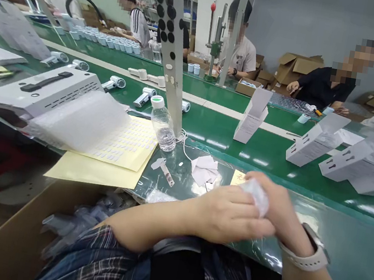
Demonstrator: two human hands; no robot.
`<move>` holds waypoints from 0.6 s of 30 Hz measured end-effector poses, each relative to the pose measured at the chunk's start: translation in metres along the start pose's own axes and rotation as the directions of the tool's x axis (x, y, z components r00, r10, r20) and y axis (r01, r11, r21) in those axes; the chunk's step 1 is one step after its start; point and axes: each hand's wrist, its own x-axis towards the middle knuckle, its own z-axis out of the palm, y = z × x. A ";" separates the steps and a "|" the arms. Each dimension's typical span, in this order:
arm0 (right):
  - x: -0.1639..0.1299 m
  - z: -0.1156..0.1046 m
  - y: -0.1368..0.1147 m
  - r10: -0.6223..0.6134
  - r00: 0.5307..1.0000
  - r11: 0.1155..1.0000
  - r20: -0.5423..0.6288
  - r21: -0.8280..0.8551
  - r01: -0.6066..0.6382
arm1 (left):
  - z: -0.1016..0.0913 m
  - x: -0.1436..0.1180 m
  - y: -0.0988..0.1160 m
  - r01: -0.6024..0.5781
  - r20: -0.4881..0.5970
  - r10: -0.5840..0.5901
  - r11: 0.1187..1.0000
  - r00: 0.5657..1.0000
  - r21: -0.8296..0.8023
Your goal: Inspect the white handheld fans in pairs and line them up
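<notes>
My left hand (231,215) and my right hand (280,211) meet at the near edge of the green work surface (333,248). Between them they grip a small item wrapped in clear plastic film (255,194); what is inside is blurred. My right wrist wears a light-coloured watch (311,254). Just beyond the hands lie a yellow note (238,177) and crumpled white paper pieces (205,169).
A water bottle (162,123) stands by a grey post (176,48). Yellow sticker sheets (125,149) and a white case (39,88) lie left. White cartons (252,117) and small white devices (114,82) sit on the green conveyor (211,120). A cardboard box (15,236) of bagged parts stands near left. Several people work opposite.
</notes>
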 end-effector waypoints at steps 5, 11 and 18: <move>0.096 -0.050 0.036 0.174 0.764 0.983 -0.621 0.151 -0.101 | 0.033 -0.068 -0.041 0.705 0.085 -0.700 0.701 0.709 -0.103; 0.205 -0.058 0.049 0.075 0.665 0.938 -0.744 -0.174 -0.300 | 0.044 -0.078 -0.051 0.814 0.203 -0.790 0.574 0.578 -0.085; 0.215 -0.012 0.068 0.052 0.717 0.901 -0.695 -0.277 -0.334 | 0.040 -0.073 -0.039 0.849 0.336 -0.786 0.520 0.520 -0.098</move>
